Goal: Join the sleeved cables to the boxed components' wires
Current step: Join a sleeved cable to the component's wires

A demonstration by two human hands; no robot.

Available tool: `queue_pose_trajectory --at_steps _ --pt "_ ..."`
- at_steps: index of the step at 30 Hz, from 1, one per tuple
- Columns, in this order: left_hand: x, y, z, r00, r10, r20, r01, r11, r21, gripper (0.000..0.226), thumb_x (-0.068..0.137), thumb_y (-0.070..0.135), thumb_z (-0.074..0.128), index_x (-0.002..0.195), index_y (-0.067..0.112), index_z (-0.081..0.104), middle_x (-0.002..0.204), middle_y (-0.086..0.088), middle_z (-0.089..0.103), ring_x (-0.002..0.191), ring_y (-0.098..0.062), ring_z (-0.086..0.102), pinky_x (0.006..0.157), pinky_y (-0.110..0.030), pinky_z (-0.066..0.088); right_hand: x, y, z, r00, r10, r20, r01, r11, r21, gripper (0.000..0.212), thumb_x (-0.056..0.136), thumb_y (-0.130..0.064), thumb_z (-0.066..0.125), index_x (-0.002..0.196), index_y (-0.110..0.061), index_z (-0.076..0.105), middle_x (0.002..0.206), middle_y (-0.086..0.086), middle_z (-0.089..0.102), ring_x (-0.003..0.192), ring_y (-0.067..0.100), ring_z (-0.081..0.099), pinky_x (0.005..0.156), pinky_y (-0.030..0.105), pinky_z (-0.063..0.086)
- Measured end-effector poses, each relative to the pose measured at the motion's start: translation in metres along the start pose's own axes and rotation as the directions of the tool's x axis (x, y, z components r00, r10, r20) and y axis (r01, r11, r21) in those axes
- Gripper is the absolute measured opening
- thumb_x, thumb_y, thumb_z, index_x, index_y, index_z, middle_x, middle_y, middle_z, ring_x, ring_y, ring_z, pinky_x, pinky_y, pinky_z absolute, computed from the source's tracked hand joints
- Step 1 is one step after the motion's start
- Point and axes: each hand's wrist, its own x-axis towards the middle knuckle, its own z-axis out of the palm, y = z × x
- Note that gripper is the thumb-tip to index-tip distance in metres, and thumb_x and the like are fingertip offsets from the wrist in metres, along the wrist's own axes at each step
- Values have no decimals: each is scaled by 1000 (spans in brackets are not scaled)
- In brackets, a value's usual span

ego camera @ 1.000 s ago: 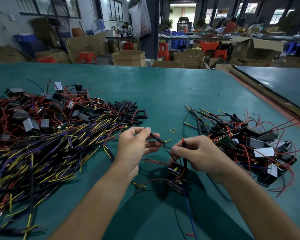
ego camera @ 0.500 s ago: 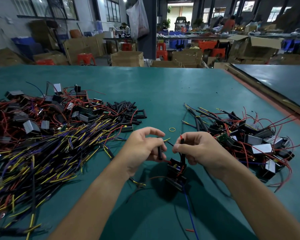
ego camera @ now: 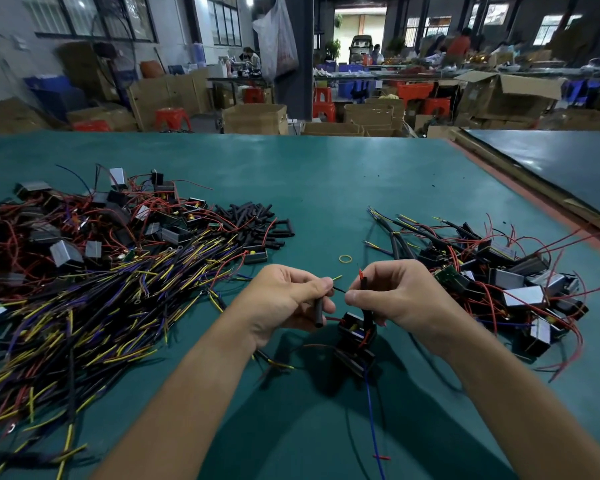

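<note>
Two hands close together, raised over the near middle of the green table (ego camera: 326,174). Left hand (ego camera: 284,299): fingers curled tight, gripping a short black sleeve (ego camera: 318,311) held roughly upright, its lower end poking out below the fingers. Just above the forefinger, a yellow wire tip (ego camera: 336,278) sticking out to the right. Right hand (ego camera: 399,296): thumb and forefinger pinched narrow on a thin dark wire (ego camera: 340,290) spanning the small gap across to the left hand's fingertips. Rising from between the same fingers, a red-tipped wire (ego camera: 361,271) pointing up and far. Other fingers of the right hand folded in loosely (whether holding anything more, cannot tell).

Directly below the gap between the hands, slightly toward the right one, a black boxed component (ego camera: 355,327) with red leads, apart from the sleeve's lower end. Just nearer, a second black component (ego camera: 355,358); hanging or resting on the table, hard to tell. Trailing from there toward the near edge, a blue wire (ego camera: 373,420).

Left of the hands, well apart, a broad heap of yellow, purple and red cables (ego camera: 101,306) mixed with more boxed parts. Far of that heap, a pile of loose black sleeves (ego camera: 257,220). Right of the hands, a smaller heap of components with sleeved cables (ego camera: 499,278). Just far of the hands, a yellow rubber band (ego camera: 345,259) lying flat on the table.
</note>
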Motion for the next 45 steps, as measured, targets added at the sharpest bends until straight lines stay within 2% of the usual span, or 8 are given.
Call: queue_pose_trajectory --at_steps 5,10,13,15,17,23,32,45 --pt "-3 1 -3 1000 18 5 -19 990 139 19 88 8 67 69 7 69 61 -7 69 43 -10 57 43 -19 47 -3 -4 1 1000 -8 11 9 999 -50 19 77 6 76 66 -7 66 53 1 58 44 8 46 42 17 39" --pt "-1 0 7 951 284 -124 -227 911 345 14 87 9 69 73 5 70 62 -6 72 47 -11 57 48 -22 48 0 -2 3 999 39 -17 -39 999 -35 17 80 7 72 72 -8 70 53 1 57 44 8 45 41 17 39" --pt "-1 2 6 915 333 -229 -280 931 236 12 87 8 69 76 3 70 65 -6 73 42 -6 55 41 -15 42 0 -3 2 998 46 -31 -47 998 -37 16 81 8 70 71 -5 71 50 0 55 40 8 44 40 18 40" --pt "2 3 1 895 290 -340 -265 957 118 13 88 11 68 79 3 68 68 -6 74 39 -8 55 38 -15 38 0 -3 2 998 40 -38 -42 998 -40 18 81 9 69 70 -5 70 49 0 55 39 9 43 40 18 40" --pt "4 3 -3 880 224 -419 -248 969 -4 13 89 16 68 83 5 67 70 -3 75 42 -10 59 40 -17 43 -1 -4 3 999 21 -27 -22 999 -49 18 81 9 69 70 -5 69 49 -1 55 39 9 43 40 18 39" --pt "6 0 -4 894 82 -441 -235 923 -304 12 89 17 68 79 11 65 73 -3 75 49 -13 66 46 -19 52 -4 -6 4 1000 -28 -3 28 999 -41 16 81 9 69 71 -3 69 49 -2 56 39 11 43 41 19 39" --pt "7 -1 -1 925 64 -374 -199 922 -334 10 88 19 68 82 13 64 76 -2 75 49 -13 66 45 -19 52 -3 -5 7 998 -56 -23 54 997 -51 17 81 10 69 70 -3 69 48 -3 56 36 11 43 39 18 39" --pt "6 -1 2 890 126 -439 -261 929 -262 11 87 17 70 89 6 66 76 -5 75 48 -13 66 45 -19 52 -3 -7 6 996 -69 -48 62 989 -131 24 81 6 71 65 -11 70 47 -4 55 38 9 42 40 19 36"
